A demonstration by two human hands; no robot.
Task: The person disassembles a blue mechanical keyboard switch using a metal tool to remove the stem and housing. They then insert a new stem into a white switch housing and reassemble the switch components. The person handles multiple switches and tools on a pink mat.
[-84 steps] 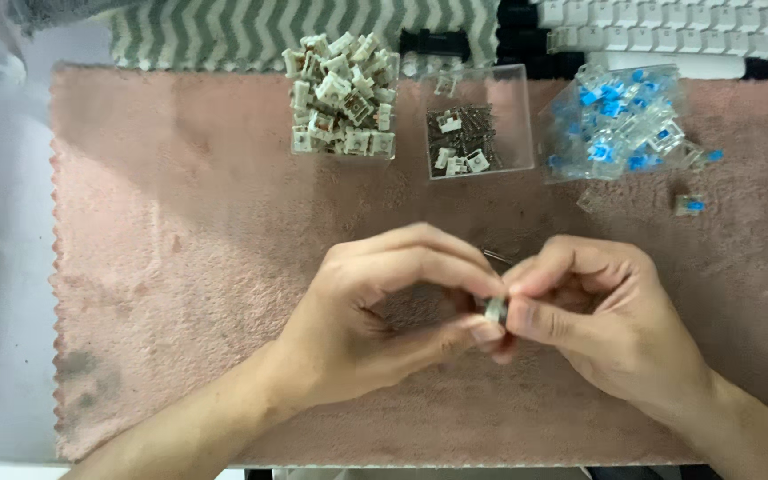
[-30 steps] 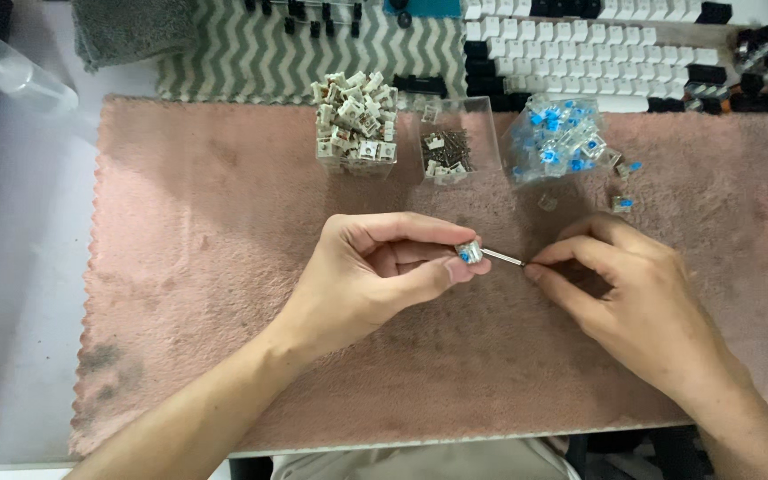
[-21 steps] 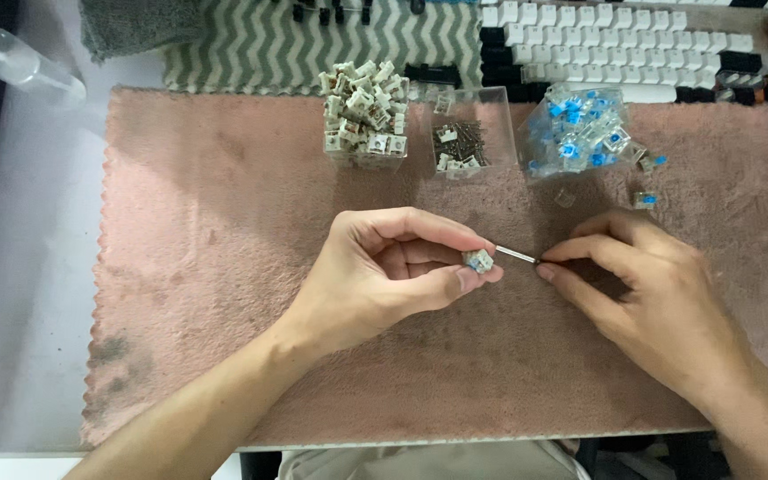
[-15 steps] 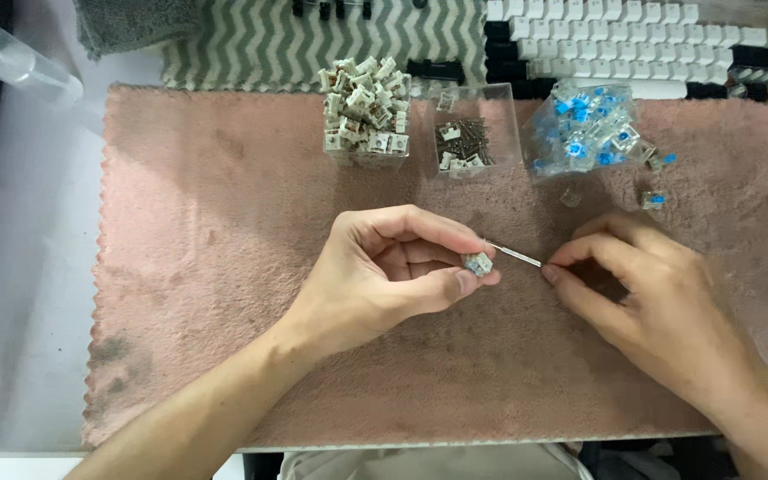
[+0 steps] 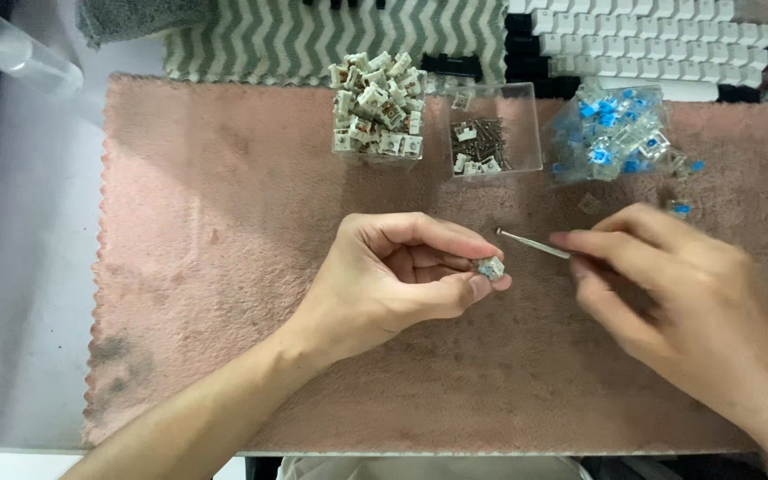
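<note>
The left hand [image 5: 393, 280] pinches a small switch [image 5: 491, 268] between thumb and fingertips, above the pink mat [image 5: 224, 267]. The right hand [image 5: 677, 293] is blurry; its fingers close on thin tweezers [image 5: 531, 244], tip just beside the switch. Most of the switch is hidden.

fuzzy pink cloth mat [image 5: 224, 267], shiny metal tweezers [image 5: 531, 244]

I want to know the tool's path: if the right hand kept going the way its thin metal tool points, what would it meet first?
Probably nothing close: the right hand aims its metal tool up-left, passing just above the switch in the left hand, over bare pink mat. Depth is unclear.
</note>
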